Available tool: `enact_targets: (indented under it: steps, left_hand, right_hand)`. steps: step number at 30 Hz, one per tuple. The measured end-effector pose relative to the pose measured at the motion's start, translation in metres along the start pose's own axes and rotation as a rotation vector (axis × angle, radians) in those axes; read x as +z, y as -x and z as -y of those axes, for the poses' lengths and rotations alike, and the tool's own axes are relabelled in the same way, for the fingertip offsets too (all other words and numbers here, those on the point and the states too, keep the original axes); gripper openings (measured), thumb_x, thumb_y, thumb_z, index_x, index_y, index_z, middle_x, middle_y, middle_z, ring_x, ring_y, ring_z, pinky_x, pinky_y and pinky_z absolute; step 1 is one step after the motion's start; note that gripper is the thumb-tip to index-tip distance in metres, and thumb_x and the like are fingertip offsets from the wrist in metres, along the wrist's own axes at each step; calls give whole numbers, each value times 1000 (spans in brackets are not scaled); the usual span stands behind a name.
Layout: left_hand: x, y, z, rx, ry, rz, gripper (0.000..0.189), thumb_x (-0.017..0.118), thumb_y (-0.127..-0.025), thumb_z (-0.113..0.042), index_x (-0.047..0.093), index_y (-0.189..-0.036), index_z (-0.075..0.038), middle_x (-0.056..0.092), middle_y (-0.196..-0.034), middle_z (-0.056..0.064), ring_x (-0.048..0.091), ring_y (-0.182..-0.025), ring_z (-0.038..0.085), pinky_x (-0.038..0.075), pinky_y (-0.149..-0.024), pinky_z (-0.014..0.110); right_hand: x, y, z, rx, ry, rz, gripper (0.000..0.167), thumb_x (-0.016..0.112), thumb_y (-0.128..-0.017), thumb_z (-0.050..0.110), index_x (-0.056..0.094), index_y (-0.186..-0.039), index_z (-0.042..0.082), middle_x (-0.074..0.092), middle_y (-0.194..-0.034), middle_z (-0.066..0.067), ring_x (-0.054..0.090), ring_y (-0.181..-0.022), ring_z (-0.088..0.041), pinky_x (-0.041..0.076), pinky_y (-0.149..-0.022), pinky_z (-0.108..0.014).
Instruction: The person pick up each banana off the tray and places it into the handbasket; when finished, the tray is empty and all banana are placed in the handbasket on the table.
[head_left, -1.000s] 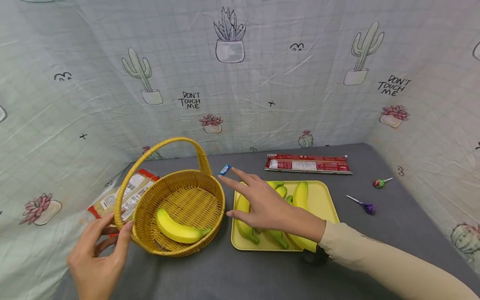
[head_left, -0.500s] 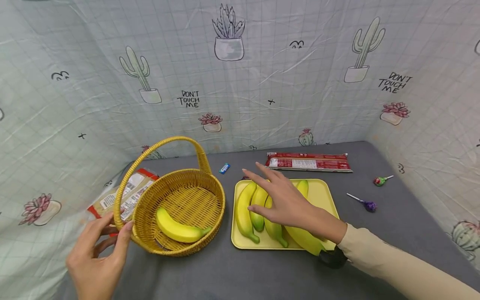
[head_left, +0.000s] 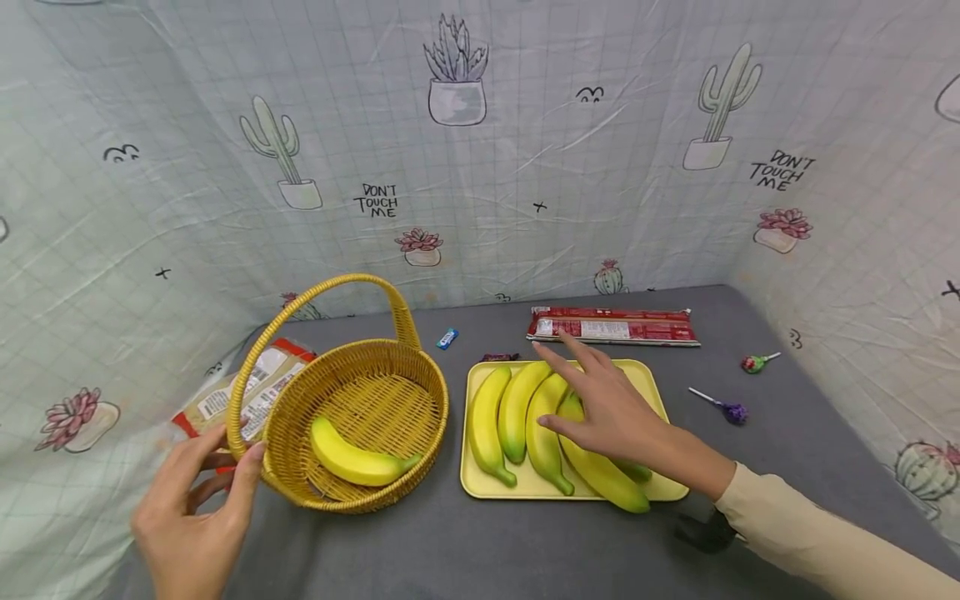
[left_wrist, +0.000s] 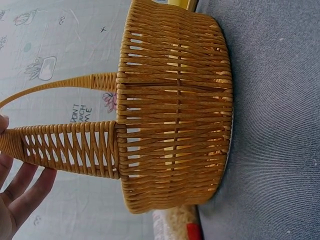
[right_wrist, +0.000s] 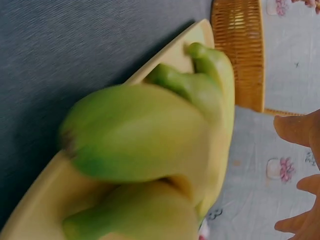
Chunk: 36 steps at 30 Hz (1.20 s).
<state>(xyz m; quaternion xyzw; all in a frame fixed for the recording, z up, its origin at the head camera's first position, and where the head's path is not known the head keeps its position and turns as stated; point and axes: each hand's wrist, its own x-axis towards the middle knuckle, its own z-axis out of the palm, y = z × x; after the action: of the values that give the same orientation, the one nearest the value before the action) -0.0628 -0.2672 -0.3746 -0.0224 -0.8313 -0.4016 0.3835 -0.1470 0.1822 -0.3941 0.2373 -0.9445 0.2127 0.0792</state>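
Observation:
My left hand [head_left: 197,500] grips the lower left end of the handle of a yellow wicker basket [head_left: 360,350]; in the left wrist view its fingers and thumb wrap the woven handle [left_wrist: 65,147]. One banana [head_left: 360,457] lies inside the basket. Right of it, a pale yellow tray [head_left: 480,487] bears several bananas [head_left: 517,412] side by side, green at their ends. Over the tray's right part hovers my right hand [head_left: 615,408], fingers spread and holding nothing. The right wrist view shows the green tip of a banana [right_wrist: 135,132] close below that hand.
Behind the tray lies a long red packet [head_left: 615,326], with a small dark red wrapped candy [head_left: 499,357] near its edge. A blue candy [head_left: 447,338] sits beside the basket. Two lollipops, green-red [head_left: 753,363] and purple [head_left: 735,413], lie right. A red-edged food packet [head_left: 262,383] is behind the basket.
My right hand has moved right, from near the blue candy to over the right part of the tray, uncovering more bananas. The left hand keeps its grip on the handle.

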Motion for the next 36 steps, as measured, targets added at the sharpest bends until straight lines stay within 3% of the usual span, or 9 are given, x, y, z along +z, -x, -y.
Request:
enact_targets:
  steps: [16, 36]
  left_hand:
    - [0, 1, 0, -6, -7, -5, 46, 84, -87, 8, 76, -130, -4, 71, -111, -4, 68, -92, 5, 55, -73, 8]
    - [1, 1, -1, 6, -25, -10, 44, 83, -88, 6, 76, -130, -3, 70, -111, -6, 67, -92, 4, 55, -74, 7]
  right_hand:
    - [9, 36, -36, 58, 12, -93, 90, 85, -91, 42, 40, -165, 17, 31, -166, -26, 39, -140, -57, 38, -102, -82]
    - [24, 56, -57, 1, 30, -137, 78, 81, -91, 24, 47, -161, 13, 37, -162, -24, 48, -134, -53, 44, -99, -76]
